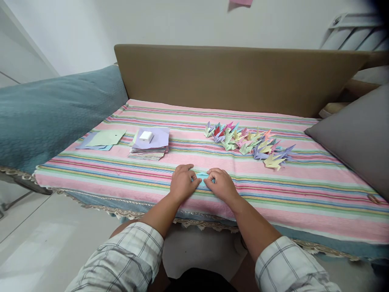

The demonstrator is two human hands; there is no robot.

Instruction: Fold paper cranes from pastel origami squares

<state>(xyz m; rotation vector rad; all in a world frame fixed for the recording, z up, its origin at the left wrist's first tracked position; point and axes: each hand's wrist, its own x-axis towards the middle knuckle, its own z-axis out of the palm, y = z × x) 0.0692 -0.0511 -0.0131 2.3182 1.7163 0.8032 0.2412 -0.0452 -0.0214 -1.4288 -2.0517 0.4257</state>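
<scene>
A small piece of light blue folded paper (202,176) lies on the striped cloth, close to the seat's front edge. My left hand (184,182) pinches its left side between thumb and fingers. On the opposite side, my right hand (220,183) grips the paper the same way, the two thumbs almost meeting in the middle. Fingers cover both ends of the paper, so its full shape is hidden. Beyond my right hand stand rows of folded paper cranes (243,140) in many colours.
A stack of square paper (148,153) carries a small white box (146,137). Loose green and blue sheets (106,138) lie left of it. A brown backrest (227,79) closes off the rear, a grey cushion (358,134) the right, a blue covered armrest (60,113) the left.
</scene>
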